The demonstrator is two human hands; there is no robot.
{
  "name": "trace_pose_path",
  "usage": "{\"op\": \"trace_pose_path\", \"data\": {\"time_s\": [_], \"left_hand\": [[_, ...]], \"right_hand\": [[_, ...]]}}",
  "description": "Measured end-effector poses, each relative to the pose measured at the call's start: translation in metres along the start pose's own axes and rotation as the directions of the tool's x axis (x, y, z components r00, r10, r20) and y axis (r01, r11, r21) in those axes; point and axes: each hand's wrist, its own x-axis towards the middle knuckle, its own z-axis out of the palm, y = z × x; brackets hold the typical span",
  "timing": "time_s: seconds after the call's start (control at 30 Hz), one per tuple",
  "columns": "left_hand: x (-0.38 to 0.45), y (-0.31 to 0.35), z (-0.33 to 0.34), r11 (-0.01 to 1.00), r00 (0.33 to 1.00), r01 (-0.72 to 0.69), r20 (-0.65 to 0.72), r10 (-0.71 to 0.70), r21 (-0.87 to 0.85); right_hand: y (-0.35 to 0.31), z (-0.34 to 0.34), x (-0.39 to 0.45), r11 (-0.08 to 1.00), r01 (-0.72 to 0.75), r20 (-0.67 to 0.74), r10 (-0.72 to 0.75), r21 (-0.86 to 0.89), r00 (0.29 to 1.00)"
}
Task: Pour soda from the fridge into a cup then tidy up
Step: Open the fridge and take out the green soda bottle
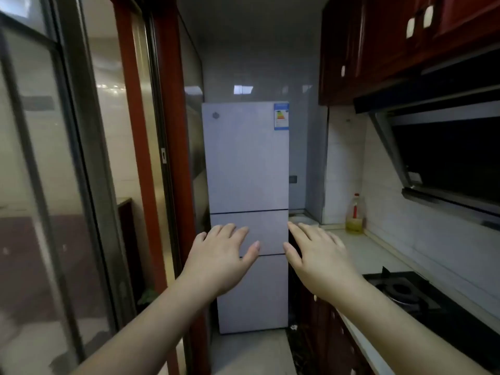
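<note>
The closed fridge (246,169) stands upright straight ahead, apart from both hands; left hand (221,255) and right hand (319,255) reach equally, fingers spread, holding nothing.

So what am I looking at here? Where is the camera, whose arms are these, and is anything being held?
There is no machine: the camera sits on a person's head, looking forward and down, so these are that person's own arms. The left hand and right hand stretch out with straight fingers and hold nothing. Ahead stands a grey fridge, all its doors closed. To the right runs a counter with a bottle of yellow oil and a gas stove. No soda or cup shows.
</note>
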Motion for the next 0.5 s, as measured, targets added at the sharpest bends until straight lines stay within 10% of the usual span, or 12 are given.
{"op": "trace_pose_path", "data": {"time_s": [0.5], "left_hand": [[0.133, 0.034, 0.102, 0.994, 0.999, 0.023, 0.026, -0.026, 0.108]], "right_hand": [[0.103, 0.071, 0.114, 0.998, 0.062, 0.033, -0.061, -0.015, 0.998]]}}
